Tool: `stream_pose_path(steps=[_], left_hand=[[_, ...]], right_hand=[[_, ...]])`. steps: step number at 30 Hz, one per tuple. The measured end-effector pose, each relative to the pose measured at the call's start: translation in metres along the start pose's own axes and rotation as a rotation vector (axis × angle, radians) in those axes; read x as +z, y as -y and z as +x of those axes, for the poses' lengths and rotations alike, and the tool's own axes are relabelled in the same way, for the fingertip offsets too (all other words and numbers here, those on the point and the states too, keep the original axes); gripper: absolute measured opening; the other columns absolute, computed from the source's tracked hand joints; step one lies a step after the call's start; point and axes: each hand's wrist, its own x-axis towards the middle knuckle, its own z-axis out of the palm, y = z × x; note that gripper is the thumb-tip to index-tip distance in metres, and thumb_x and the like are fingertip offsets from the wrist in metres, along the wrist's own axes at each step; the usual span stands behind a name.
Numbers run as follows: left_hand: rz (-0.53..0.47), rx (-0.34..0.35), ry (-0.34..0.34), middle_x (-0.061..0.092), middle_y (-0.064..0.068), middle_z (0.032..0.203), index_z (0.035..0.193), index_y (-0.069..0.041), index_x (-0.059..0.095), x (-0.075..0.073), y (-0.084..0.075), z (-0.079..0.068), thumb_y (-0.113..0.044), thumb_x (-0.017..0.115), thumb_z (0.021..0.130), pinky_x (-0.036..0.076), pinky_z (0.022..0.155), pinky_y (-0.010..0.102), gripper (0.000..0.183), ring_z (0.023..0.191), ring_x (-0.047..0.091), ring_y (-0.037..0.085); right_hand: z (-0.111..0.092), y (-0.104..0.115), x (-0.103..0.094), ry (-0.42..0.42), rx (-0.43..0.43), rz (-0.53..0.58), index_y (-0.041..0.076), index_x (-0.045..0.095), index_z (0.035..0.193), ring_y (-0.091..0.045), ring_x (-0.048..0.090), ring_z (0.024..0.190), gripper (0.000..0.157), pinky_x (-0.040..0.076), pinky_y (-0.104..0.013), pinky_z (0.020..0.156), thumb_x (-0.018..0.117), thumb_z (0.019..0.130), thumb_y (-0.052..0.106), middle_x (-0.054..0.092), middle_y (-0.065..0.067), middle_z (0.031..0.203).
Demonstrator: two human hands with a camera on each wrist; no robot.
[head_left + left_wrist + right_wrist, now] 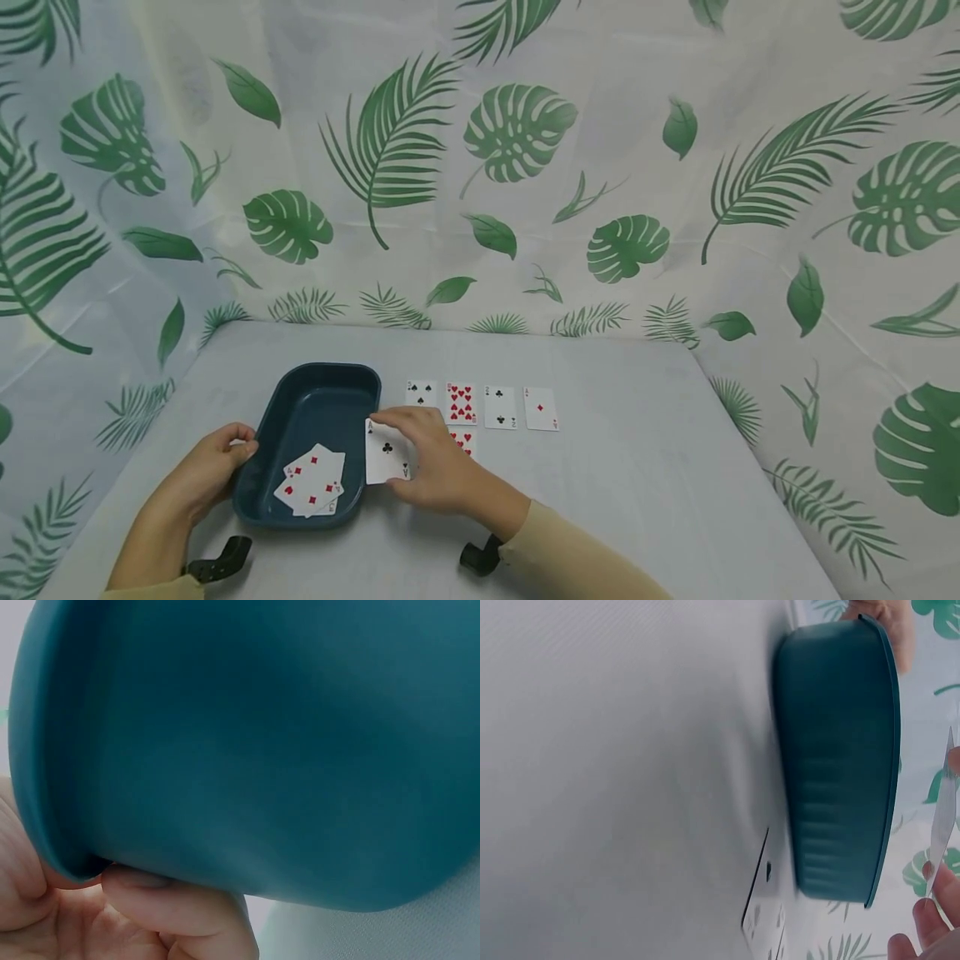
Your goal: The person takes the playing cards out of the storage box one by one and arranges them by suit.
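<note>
A deep blue-green plastic tray (318, 417) stands on the table, with several playing cards (311, 485) loosely piled at its near end. My left hand (213, 463) pinches the tray's left rim; the left wrist view shows thumb and fingers at the lip of the tray wall (285, 750). Between thumb and fingertips my right hand (438, 460) holds an ace of clubs (384, 467), face toward me, just beside the tray's right wall. In the right wrist view this card (943, 817) appears edge-on, raised above the table.
Face-up cards lie in rows right of the tray: a black-suit card (422, 390) partly behind my right hand, a hearts card (461, 404), a two of clubs (500, 408) and an ace of diamonds (541, 409). Another hearts card (465, 440) peeks out below. Leaf-patterned cloth (525, 208) hangs behind.
</note>
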Motion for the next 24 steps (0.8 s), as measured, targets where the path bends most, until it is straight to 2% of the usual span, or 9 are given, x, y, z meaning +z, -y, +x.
stream_pose_path(steps=[5,11,17,24], left_hand=[[-0.001,0.004,0.003,0.066,0.005,0.091,0.128,0.007,0.041,0.000,0.001,0.000,-0.006,0.037,0.114,0.057,0.067,0.036,0.021,0.077,0.066,0.016],[0.000,-0.005,0.006,0.066,0.005,0.089,0.130,0.007,0.041,0.001,0.001,0.000,-0.007,0.037,0.114,0.057,0.067,0.036,0.021,0.076,0.066,0.017],[0.004,-0.010,0.005,0.065,0.005,0.089,0.129,0.006,0.041,0.000,0.000,0.000,-0.008,0.037,0.114,0.057,0.066,0.035,0.021,0.076,0.065,0.017],[-0.002,-0.009,0.005,0.064,0.004,0.086,0.128,0.006,0.041,-0.001,0.000,-0.001,-0.007,0.037,0.114,0.056,0.066,0.035,0.020,0.075,0.065,0.017]], right_hand=[[-0.005,-0.010,-0.004,-0.010,0.025,0.027,0.034,0.050,0.158,-0.021,0.039,0.150,0.085,0.043,-0.050,0.118,0.087,0.083,0.015,0.050,0.011,0.161],[-0.014,-0.021,-0.010,-0.030,0.037,0.018,0.029,0.052,0.157,-0.023,0.041,0.150,0.085,0.042,-0.054,0.119,0.088,0.081,0.013,0.051,0.004,0.160],[-0.021,-0.032,-0.015,-0.042,0.038,0.019,0.024,0.053,0.156,-0.022,0.042,0.149,0.083,0.042,-0.051,0.119,0.087,0.081,0.011,0.053,0.005,0.159],[-0.032,-0.041,-0.023,-0.034,0.129,0.029,0.028,0.052,0.156,-0.020,0.041,0.147,0.082,0.045,-0.050,0.118,0.087,0.083,0.013,0.052,0.009,0.158]])
